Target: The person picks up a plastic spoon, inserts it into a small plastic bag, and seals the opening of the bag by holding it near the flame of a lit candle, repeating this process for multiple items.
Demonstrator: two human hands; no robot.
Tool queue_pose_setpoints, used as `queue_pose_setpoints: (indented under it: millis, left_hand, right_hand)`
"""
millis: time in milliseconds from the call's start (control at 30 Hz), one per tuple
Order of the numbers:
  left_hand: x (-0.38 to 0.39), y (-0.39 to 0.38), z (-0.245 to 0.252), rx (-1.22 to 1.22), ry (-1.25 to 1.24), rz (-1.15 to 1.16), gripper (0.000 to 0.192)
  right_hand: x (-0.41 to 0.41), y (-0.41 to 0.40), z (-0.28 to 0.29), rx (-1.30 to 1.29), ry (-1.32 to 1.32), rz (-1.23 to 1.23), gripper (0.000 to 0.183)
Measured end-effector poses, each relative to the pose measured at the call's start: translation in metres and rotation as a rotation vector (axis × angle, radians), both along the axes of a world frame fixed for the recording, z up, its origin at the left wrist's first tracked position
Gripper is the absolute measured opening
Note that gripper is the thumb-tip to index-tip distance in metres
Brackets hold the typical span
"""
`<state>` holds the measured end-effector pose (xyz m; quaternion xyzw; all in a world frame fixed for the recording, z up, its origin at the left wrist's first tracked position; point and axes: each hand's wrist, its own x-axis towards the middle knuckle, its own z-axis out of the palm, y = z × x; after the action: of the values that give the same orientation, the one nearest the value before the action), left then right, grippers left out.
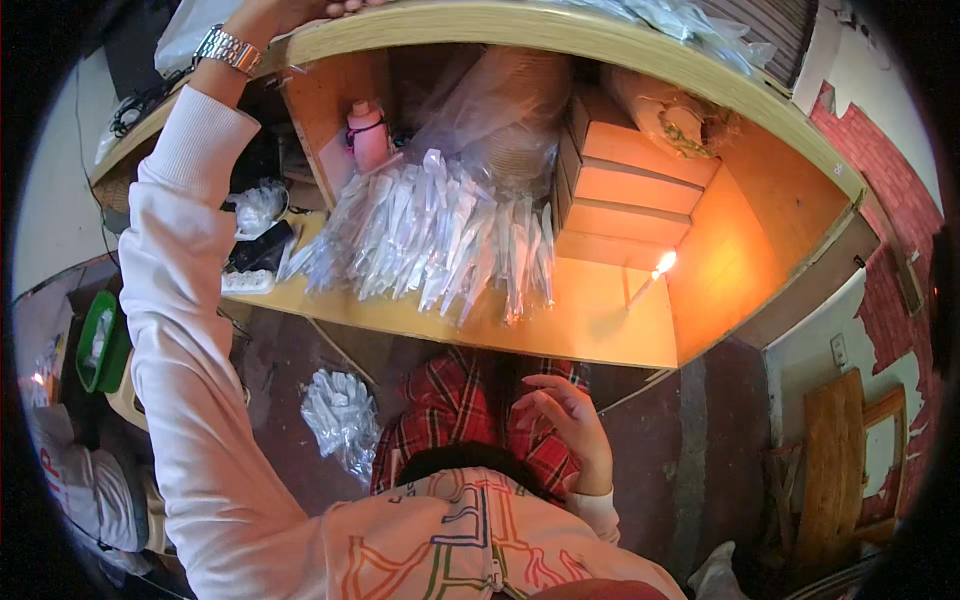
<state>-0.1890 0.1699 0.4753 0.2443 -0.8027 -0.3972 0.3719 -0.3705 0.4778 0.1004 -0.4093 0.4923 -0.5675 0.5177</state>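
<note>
My left hand reaches up to the top board of a wooden cabinet. Most of its fingers are cut off by the picture's upper edge, so what it holds, if anything, cannot be seen. Over my red plaid lap hovers my right hand, fingers loosely spread and holding nothing. Before me, a row of slim white items in clear plastic sleeves leans on the cabinet's shelf. To their right, a lit candle stands close to the side wall.
Stacked cardboard boxes stand behind the candle flame. A pink bottle and a plastic-wrapped bundle sit at the back. Left are a white power strip and a green bin. A bag of plastic-wrapped items lies below the shelf.
</note>
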Motion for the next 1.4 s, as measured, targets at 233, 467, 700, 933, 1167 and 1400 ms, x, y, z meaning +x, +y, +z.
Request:
queue_pose_setpoints:
  millis: [233,467,700,933,1167,1400]
  left_hand:
    - [-0.007,0.028,-0.003,-0.399,-0.137,0.383,0.041]
    - [0.017,0.073,-0.108,-1.033,0.262,0.266,0.025]
    - [-0.030,0.158,-0.282,-0.152,0.134,-0.223,0.021]
    - [-0.048,0.168,-0.338,0.387,0.213,-0.370,0.028]
    - [-0.055,0.118,-0.372,0.443,0.052,-0.134,0.023]
    - [-0.060,0.108,-0.395,0.503,0.075,-0.083,0.024]
  right_hand:
    - [-0.008,0.004,-0.016,-0.009,-0.015,-0.026,0.028]
    - [-0.012,-0.005,-0.025,0.006,-0.007,-0.077,0.027]
    - [-0.028,-0.104,-0.048,-0.127,0.515,-0.334,0.024]
    - [-0.043,-0.199,-0.068,0.040,1.114,-0.563,0.036]
    - [-0.062,-0.209,-0.070,0.120,0.861,-0.460,0.031]
    - [-0.064,-0.183,-0.063,0.063,0.667,-0.342,0.023]
